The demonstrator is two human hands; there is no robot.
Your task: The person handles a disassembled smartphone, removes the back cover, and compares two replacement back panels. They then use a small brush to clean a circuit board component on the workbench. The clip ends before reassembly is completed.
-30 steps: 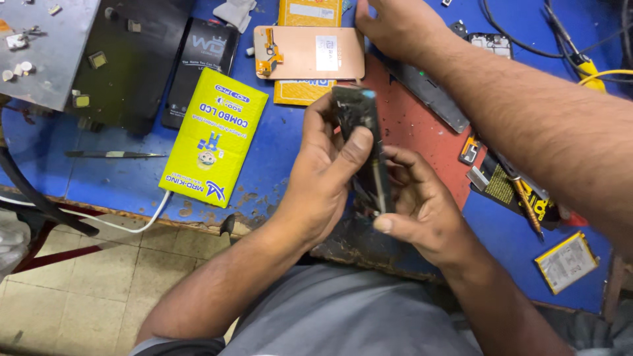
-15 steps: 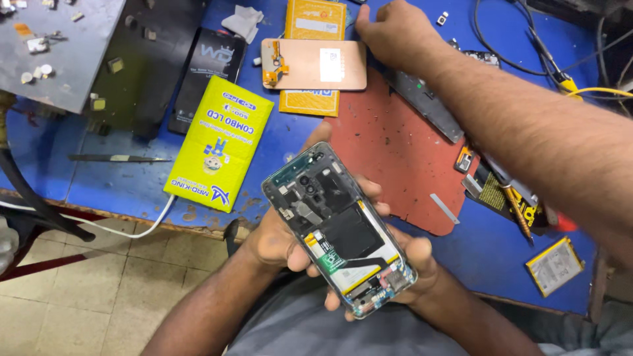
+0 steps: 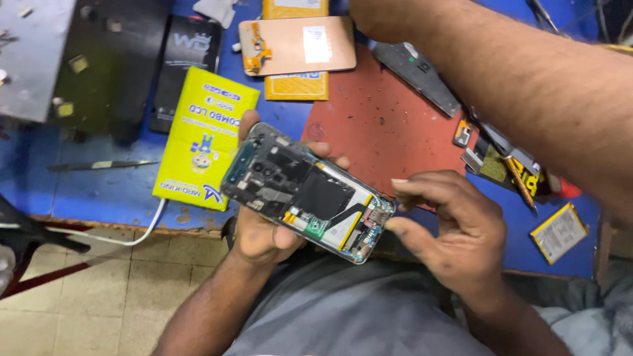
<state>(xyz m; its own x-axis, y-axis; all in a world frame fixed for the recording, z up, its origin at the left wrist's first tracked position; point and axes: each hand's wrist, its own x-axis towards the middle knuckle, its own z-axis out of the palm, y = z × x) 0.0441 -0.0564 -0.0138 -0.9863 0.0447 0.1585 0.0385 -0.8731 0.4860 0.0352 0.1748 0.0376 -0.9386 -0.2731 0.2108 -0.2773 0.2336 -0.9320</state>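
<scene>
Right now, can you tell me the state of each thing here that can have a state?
Phone: back cover off, insides showing, held above the bench edge.
Left hand: grips the phone from beneath.
Right hand: fingertips at the phone's lower end.
Yellow box: shut, lying flat.
Copper-coloured panel: loose, lying flat.
Tweezers: lying unused.
Another person's arm: stretched across the bench.

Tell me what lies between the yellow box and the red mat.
In the head view, the opened phone, held in the left hand, lies between the yellow box and the red mat.
</scene>
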